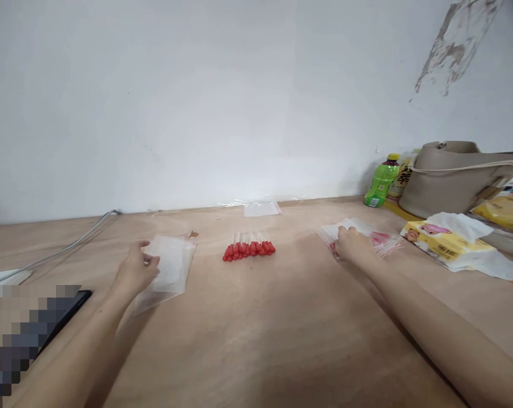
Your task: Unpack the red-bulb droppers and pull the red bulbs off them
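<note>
Tissue pack (445,245), Chinese-lettered; left hand (136,267) spread by clear bags (170,263); right hand (353,245), grip unclear.

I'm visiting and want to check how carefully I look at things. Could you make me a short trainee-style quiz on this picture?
1. True or false: the red-tipped sticks lie between the left hand and the right hand.
2. What colour is the cap on the green bottle? A) blue B) yellow C) white
3. Fill in: the ___ hand is the nearer one to the tissue pack.

Key: 1 true; 2 B; 3 right.
</note>
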A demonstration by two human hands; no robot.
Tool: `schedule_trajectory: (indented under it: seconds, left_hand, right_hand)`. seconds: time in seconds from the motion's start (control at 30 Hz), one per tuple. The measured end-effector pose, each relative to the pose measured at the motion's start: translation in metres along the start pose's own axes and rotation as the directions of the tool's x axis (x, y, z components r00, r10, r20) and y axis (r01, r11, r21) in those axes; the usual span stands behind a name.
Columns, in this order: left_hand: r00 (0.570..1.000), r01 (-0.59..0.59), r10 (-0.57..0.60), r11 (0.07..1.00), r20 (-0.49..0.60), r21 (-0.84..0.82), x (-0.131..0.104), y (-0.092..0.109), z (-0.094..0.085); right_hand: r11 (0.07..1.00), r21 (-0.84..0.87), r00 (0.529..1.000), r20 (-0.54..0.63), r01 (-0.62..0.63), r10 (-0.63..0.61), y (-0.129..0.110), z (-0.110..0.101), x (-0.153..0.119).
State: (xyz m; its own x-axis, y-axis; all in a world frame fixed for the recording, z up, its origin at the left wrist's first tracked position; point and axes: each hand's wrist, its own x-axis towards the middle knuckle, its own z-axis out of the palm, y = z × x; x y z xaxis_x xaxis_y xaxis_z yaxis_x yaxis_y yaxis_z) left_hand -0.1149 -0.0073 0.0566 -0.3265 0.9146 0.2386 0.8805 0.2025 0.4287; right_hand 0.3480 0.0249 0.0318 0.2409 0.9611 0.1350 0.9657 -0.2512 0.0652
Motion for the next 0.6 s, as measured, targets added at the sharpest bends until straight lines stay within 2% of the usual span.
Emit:
schedule_trajectory:
  seconds: [0.1, 0.23, 0.3, 0.4, 0.53, 0.6]
  left_hand:
    - [0.998, 0.013, -0.003, 0.983, -0.059, 0.182, -0.001, -0.016, 0.005]
    - [0.989, -0.03, 0.075, 0.947, -0.13, 0.32, -0.015, -0.008, 0.018]
    - [0.995, -0.043, 0.072, 0.921, -0.062, 0.386, -0.022, 0.001, 0.025]
    - [0.992, -0.063, 0.012, 0.913, 0.128, 0.403, -0.026, 0.004, 0.035]
    - [0.946, -0.217, 0.105, 0.908, 0.308, 0.359, -0.017, -0.014, 0.036]
    - [0.928, -0.288, 0.168, 0.89, 0.333, 0.353, -0.012, -0.023, 0.032]
  right_hand:
    - [1.0, -0.02, 1.0, -0.007, 0.013, -0.013, -0.004, 0.001, -0.003]
    - [0.999, -0.046, 1.0, -0.017, -0.001, 0.0, -0.01, 0.004, -0.005]
    - [0.998, -0.055, 1.0, -0.023, -0.018, 0.017, -0.012, 0.006, -0.005]
    - [0.997, -0.062, 0.998, -0.051, -0.051, 0.048, -0.014, 0.007, -0.006]
    - [0.997, -0.062, 0.992, -0.122, -0.044, 0.036, -0.011, 0.01, -0.005]
    - [0.997, -0.068, 0.989, -0.149, -0.021, 0.011, -0.008, 0.01, -0.004]
